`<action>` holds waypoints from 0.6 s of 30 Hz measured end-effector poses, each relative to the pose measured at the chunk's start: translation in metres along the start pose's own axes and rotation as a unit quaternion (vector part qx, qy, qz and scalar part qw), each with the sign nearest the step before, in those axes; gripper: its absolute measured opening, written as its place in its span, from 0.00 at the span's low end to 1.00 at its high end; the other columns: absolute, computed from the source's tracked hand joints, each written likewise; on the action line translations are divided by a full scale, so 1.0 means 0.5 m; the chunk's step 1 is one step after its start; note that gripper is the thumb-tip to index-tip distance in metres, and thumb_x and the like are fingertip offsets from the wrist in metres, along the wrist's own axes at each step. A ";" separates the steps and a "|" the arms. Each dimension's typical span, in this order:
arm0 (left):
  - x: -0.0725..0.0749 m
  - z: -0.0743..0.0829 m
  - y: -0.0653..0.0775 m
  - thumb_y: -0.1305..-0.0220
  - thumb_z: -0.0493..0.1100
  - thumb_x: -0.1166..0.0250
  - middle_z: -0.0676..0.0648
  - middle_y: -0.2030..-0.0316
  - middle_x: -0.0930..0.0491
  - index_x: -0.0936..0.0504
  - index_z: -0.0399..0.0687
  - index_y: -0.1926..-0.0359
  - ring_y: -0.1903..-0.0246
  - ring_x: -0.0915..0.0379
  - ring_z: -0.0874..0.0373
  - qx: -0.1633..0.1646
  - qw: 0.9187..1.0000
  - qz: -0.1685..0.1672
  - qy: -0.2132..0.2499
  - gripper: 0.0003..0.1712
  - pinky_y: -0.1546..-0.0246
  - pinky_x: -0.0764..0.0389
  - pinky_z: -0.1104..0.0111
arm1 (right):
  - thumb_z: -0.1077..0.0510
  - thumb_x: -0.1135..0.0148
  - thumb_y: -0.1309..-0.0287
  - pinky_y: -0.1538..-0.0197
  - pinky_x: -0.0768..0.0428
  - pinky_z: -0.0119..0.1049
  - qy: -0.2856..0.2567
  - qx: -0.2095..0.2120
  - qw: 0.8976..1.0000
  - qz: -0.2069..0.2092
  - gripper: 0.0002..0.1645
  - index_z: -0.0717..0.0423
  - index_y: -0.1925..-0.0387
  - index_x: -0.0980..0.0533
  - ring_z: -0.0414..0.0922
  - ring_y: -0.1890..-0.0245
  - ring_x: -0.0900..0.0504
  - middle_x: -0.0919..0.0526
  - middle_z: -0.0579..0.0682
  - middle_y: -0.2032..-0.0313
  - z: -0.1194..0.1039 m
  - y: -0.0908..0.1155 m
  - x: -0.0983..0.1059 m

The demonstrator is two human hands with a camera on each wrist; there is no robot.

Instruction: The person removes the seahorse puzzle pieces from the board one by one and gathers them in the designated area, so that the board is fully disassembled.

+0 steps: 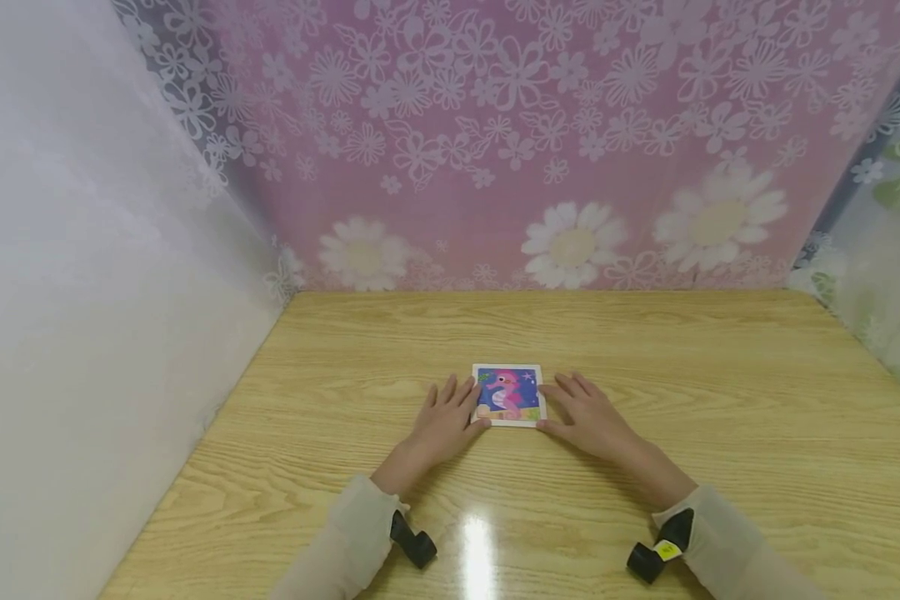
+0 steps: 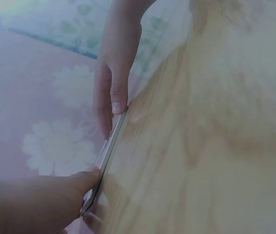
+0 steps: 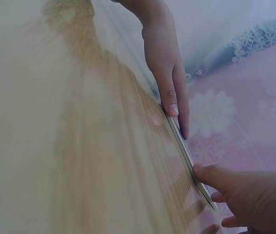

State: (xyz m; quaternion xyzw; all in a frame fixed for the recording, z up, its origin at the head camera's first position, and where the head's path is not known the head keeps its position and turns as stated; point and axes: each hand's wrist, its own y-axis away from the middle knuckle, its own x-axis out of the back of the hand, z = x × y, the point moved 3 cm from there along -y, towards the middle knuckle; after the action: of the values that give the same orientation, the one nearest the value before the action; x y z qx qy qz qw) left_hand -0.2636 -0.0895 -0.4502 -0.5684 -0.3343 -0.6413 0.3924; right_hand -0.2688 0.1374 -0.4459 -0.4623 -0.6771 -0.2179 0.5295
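A small square board (image 1: 512, 393) with a white border lies flat on the wooden table; its picture is a pink seahorse on blue. My left hand (image 1: 442, 427) rests at its left side, fingers extended and thumb at the near left corner. On the opposite side my right hand (image 1: 596, 422) touches the right border with its fingertips, the thumb by the near right corner. Seen from the right wrist, the board (image 3: 180, 140) is a thin edge with a thumb near either end. Its near edge also shows in the left wrist view.
The light wooden table (image 1: 330, 367) spreads around the board. A pink flowered cloth (image 1: 450, 167) hangs along its back edge, a white wall (image 1: 105, 275) stands at the left and a flowered curtain (image 1: 888, 233) at the right. A black wrist strap (image 1: 412, 542) sits on the left sleeve.
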 end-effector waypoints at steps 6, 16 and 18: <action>0.001 0.010 -0.004 0.31 0.62 0.62 0.47 0.31 0.53 0.48 0.46 0.30 0.32 0.64 0.46 0.002 1.000 -0.002 -0.003 0.37 0.38 0.59 0.50 | 0.42 0.40 0.44 0.41 0.50 0.61 0.002 0.003 1.000 0.007 0.36 0.60 0.40 0.32 0.68 0.38 0.48 0.38 0.68 0.39 0.004 0.008 0.007; -0.006 0.023 -0.014 0.31 0.63 0.61 0.46 0.31 0.53 0.48 0.46 0.30 0.32 0.64 0.46 -0.004 1.000 -0.007 -0.013 0.37 0.38 0.58 0.50 | 0.43 0.41 0.43 0.41 0.50 0.61 0.000 -0.002 1.000 -0.002 0.35 0.60 0.40 0.32 0.68 0.38 0.49 0.39 0.69 0.39 0.007 0.020 0.020; -0.007 0.026 -0.016 0.31 0.63 0.62 0.47 0.31 0.53 0.48 0.47 0.30 0.32 0.65 0.47 -0.005 1.000 -0.009 -0.016 0.37 0.38 0.58 0.50 | 0.43 0.40 0.44 0.41 0.50 0.62 -0.001 -0.004 1.000 0.000 0.35 0.60 0.41 0.32 0.68 0.38 0.49 0.39 0.69 0.39 0.008 0.024 0.023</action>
State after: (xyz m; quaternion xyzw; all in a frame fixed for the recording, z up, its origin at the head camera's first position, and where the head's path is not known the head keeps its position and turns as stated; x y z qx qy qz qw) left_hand -0.2644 -0.0743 -0.4520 -0.5773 -0.3427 -0.6374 0.3783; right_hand -0.2609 0.1507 -0.4390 -0.4644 -0.6770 -0.2205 0.5268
